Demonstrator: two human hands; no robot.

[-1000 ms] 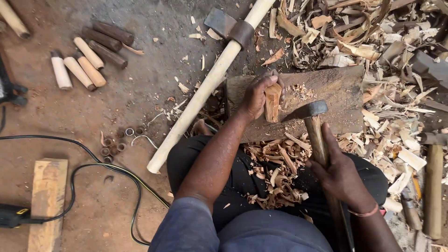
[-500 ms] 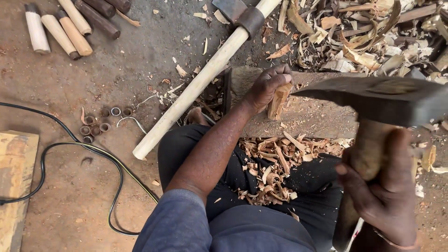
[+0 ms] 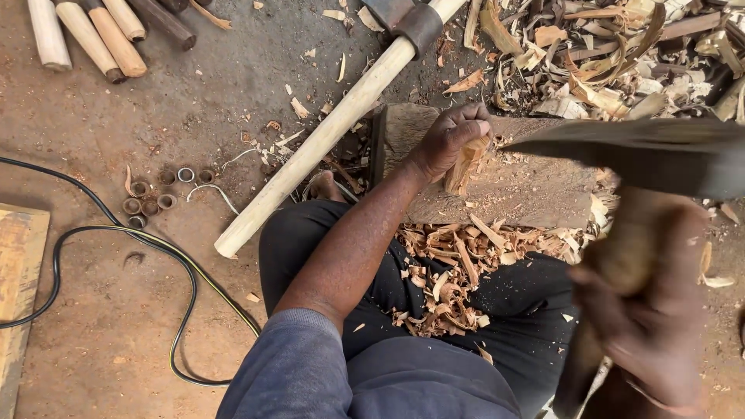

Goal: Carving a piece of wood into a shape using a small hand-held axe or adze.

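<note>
Left hand (image 3: 450, 140) fingers clamped on small wood piece (image 3: 466, 164), upright on chopping block (image 3: 528, 194). Right hand (image 3: 644, 326) wrapped tight round hatchet (image 3: 644, 155), blurred, blade hanging just right of the wood.

A short pale wood piece (image 3: 466, 164) stands upright on the chopping block (image 3: 528, 190), a blurred axe (image 3: 644, 155) raised above.
</note>
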